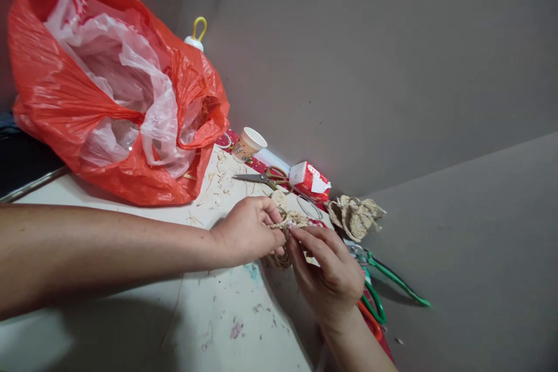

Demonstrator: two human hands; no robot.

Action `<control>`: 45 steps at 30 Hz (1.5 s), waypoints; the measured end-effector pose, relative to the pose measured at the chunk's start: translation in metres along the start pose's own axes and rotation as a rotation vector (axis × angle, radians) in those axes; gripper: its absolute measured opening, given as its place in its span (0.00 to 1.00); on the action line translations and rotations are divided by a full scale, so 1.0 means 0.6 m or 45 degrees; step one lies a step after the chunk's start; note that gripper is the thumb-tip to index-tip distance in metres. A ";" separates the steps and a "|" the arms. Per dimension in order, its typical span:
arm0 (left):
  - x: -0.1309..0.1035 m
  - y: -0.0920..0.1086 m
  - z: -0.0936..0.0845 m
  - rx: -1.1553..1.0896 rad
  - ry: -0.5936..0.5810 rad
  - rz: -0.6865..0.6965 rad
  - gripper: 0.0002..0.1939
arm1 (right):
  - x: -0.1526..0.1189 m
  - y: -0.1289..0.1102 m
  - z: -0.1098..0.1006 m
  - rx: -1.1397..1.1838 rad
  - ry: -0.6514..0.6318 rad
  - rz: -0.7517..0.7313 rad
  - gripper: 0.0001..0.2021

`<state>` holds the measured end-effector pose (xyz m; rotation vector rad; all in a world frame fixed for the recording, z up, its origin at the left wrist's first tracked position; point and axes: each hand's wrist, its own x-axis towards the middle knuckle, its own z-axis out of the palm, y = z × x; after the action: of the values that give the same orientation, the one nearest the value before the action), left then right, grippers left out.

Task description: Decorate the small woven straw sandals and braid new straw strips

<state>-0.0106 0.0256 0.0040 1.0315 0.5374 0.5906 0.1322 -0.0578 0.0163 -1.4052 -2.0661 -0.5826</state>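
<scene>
Straw braid just below frame centre, pinched at near edge by left hand and right hand; fingers of both drawn in narrow, tips nearly meeting. Scissors lie just above, blades apart; loose braid bundle to the right. Handling, as judged: light, pliable, dry rather than slippery; single strands likely to fray. Best hold: fingertips on the plaited edge, close to the join, pressing lightly.

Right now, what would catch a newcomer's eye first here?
Probably the big red plastic bag at upper left, with a crumpled whitish bag inside. Next, the left hand and right hand, meeting over braided straw at the table's edge.
</scene>
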 end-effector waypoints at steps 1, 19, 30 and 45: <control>0.000 0.000 0.000 -0.001 0.001 0.004 0.12 | 0.000 -0.001 -0.001 0.004 -0.006 -0.003 0.13; 0.002 0.012 -0.002 -0.033 0.006 -0.069 0.11 | -0.013 0.008 -0.010 0.091 -0.198 -0.063 0.25; -0.004 0.027 0.000 -0.002 -0.007 -0.138 0.09 | -0.017 0.010 -0.012 0.139 -0.172 -0.052 0.25; -0.003 0.029 -0.001 0.006 -0.024 -0.097 0.08 | -0.028 0.006 -0.018 0.363 0.078 0.263 0.17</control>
<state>-0.0157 0.0311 0.0195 1.0156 0.5597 0.5118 0.1425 -0.0750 0.0132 -1.3895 -1.8427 -0.2319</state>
